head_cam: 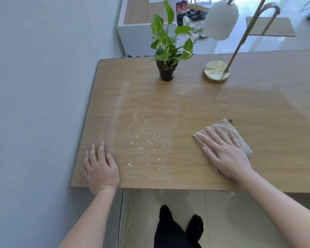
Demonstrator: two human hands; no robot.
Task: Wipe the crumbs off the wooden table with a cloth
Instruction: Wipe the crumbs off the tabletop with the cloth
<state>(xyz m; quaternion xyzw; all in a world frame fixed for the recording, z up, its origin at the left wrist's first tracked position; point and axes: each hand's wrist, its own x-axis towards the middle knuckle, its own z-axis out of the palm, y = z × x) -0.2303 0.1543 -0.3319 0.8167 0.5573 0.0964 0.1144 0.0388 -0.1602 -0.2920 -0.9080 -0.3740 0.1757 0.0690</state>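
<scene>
The wooden table [222,108] fills the room's middle. Far on it stand a brass lamp [216,71] and a black pot [166,73] holding a leafy plant [168,40]. The right hand [225,151], fingers spread, presses flat on the folded cloth [240,138]. The left hand [100,167] rests open at the near-left edge. Crumbs [143,140] lie scattered between the hands.

Left hand [101,170], right hand [226,154] seemingly flat.
</scene>
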